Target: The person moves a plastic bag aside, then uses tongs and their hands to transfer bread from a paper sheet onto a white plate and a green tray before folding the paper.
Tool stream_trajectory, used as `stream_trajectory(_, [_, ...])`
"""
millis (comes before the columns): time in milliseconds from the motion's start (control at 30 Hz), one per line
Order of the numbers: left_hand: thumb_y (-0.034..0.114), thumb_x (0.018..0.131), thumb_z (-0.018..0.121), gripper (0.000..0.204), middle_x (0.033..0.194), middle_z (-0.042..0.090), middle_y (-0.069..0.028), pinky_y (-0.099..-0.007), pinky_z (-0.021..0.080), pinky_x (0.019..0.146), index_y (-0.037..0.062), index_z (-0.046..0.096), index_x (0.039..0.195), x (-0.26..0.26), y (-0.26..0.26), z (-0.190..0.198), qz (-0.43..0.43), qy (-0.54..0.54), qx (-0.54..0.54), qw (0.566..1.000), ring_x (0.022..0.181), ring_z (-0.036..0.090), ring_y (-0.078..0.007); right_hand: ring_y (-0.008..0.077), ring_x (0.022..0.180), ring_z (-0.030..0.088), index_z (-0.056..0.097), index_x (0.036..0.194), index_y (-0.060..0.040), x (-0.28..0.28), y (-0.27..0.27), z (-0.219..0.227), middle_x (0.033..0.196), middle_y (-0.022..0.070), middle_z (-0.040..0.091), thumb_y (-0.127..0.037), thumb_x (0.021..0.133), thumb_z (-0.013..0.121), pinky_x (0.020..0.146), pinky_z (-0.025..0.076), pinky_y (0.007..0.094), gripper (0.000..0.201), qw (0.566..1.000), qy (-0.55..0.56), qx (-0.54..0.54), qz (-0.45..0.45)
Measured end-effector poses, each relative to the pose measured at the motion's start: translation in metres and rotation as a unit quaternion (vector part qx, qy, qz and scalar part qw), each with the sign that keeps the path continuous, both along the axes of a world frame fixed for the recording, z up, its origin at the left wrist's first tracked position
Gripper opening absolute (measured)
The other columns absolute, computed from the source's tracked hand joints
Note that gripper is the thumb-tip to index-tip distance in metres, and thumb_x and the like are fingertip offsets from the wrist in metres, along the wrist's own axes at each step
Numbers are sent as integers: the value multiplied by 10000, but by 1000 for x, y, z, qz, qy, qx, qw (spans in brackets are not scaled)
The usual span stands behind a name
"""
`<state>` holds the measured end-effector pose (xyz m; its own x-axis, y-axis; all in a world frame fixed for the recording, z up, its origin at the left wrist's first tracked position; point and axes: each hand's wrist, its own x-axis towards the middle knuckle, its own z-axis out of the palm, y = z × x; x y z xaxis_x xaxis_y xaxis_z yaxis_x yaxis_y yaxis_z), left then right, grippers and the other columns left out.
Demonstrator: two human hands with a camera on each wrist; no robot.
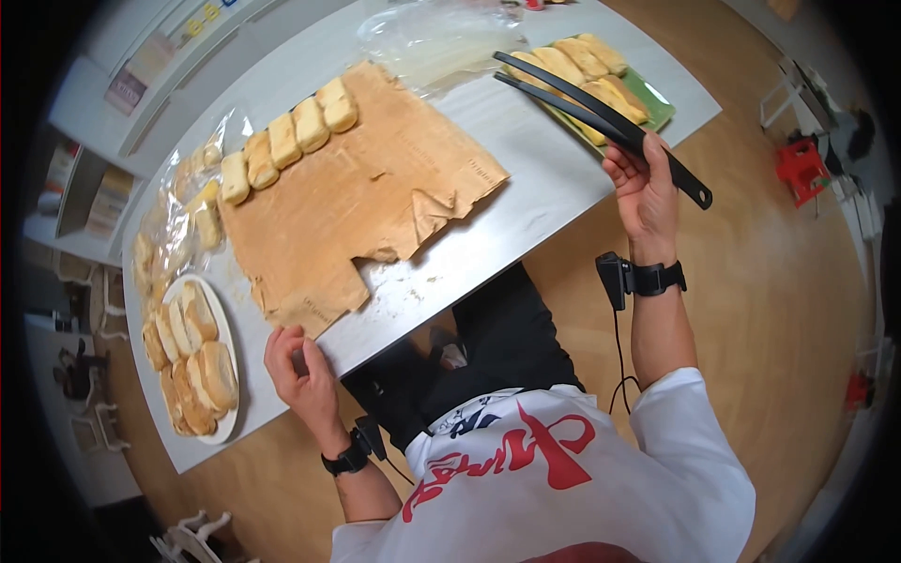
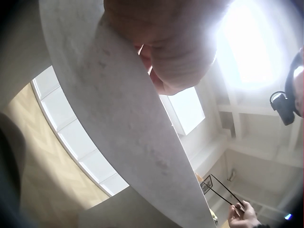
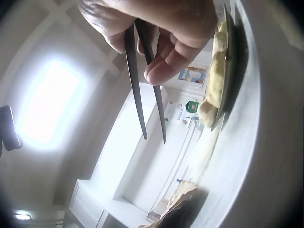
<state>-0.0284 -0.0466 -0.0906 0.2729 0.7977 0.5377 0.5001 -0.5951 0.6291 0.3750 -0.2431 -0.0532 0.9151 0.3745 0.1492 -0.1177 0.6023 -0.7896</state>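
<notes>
My right hand [image 1: 649,192] grips black tongs [image 1: 612,120] near their handle end, over the table's right side. The tong tips stand a little apart with nothing between them, overlapping a green tray [image 1: 662,111] of bread pieces [image 1: 589,58] in the head view. In the right wrist view, the fingers [image 3: 164,71] wrap the two tong arms [image 3: 134,90]. My left hand [image 1: 302,380] rests at the table's front edge, loosely curled and holding nothing, beside a corner of torn brown paper [image 1: 328,216]. Several bread rolls [image 1: 284,141] line the paper's far edge.
A white oval plate [image 1: 228,418] with filled rolls [image 1: 192,361] stands at the table's left end. Behind it lie clear plastic bags [image 1: 174,239] with more bread. Another clear bag [image 1: 436,42] lies at the back. Crumbs [image 1: 404,293] dot the front of the white table [image 1: 526,220].
</notes>
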Motion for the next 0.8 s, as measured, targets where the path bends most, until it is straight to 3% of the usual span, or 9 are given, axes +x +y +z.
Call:
stream_trajectory(167, [8, 905, 592, 14, 1110, 625, -113, -350, 412, 990, 18, 583, 905, 0, 0, 1, 2, -8, -21, 1000, 1195, 539, -265, 208, 830, 702, 599, 1099, -6, -14, 51, 22, 927, 142, 698, -224, 949, 629, 753, 601, 322, 267, 996, -5, -35, 84])
stream_trajectory(433, [-6, 909, 584, 132, 1132, 625, -120, -355, 421, 990, 5, 631, 1032, -4, 3, 0, -7, 0, 6, 1000, 1164, 560, -276, 201, 858, 691, 588, 1106, 19, -34, 124, 23, 964, 138, 674, -224, 940, 651, 764, 604, 284, 301, 978, -16, -91, 187])
stream_trajectory(467, [-10, 906, 584, 148, 1131, 629, -120, -358, 422, 992, 4, 635, 1044, -3, 3, 2, -9, 3, 9, 1000, 1162, 561, -279, 206, 922, 691, 592, 1121, 22, -32, 130, 21, 1017, 162, 684, -266, 949, 638, 831, 601, 293, 339, 973, -33, -107, 202])
stream_trajectory(600, [-38, 845, 604, 195, 1065, 658, -127, -414, 443, 975, 6, 640, 1031, -4, 5, 4, -12, 24, 45, 999, 1128, 573, -345, 192, 907, 689, 584, 1144, 1, -38, 148, 24, 1007, 140, 684, -265, 943, 650, 808, 597, 277, 340, 970, -49, -139, 192])
stream_trajectory(800, [-23, 873, 595, 140, 1077, 660, -117, -392, 427, 1000, 0, 651, 1000, -5, 5, 6, -14, 35, 40, 999, 1152, 566, -303, 175, 862, 683, 584, 1156, -6, -42, 162, 20, 987, 123, 676, -271, 919, 686, 758, 593, 274, 371, 967, -34, -168, 189])
